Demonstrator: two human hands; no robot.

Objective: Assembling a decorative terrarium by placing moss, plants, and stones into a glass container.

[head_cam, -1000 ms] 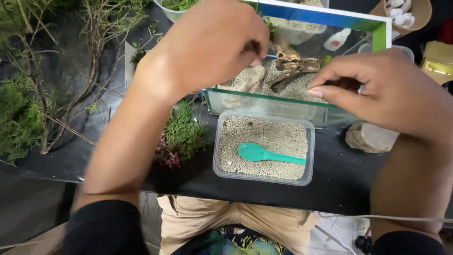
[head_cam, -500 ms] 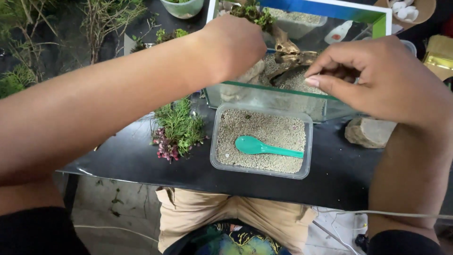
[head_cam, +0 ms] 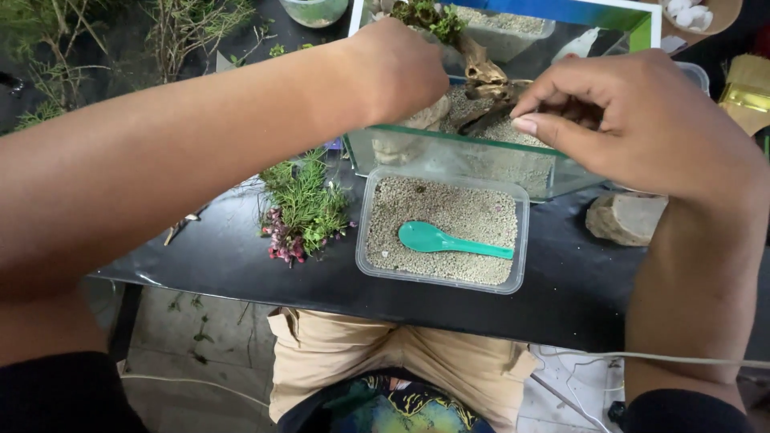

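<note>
— Black tabletop [head_cam: 241,265], with a small glass tank [head_cam: 449,156] at the back edge. Where are your hands?

— Both over the tank. My left hand [head_cam: 393,68] curls down behind the driftwood [head_cam: 485,72]; what it grips, I can't tell. My right hand [head_cam: 634,120] pinches fingertips together above the sand inside, whatever is between them hidden.

— Any advice?

— I'd keep my wrists off the glass rim and work low and gently. Spare sand sits in the plastic tub [head_cam: 441,228], green spoon [head_cam: 449,240] lying on it.
</note>
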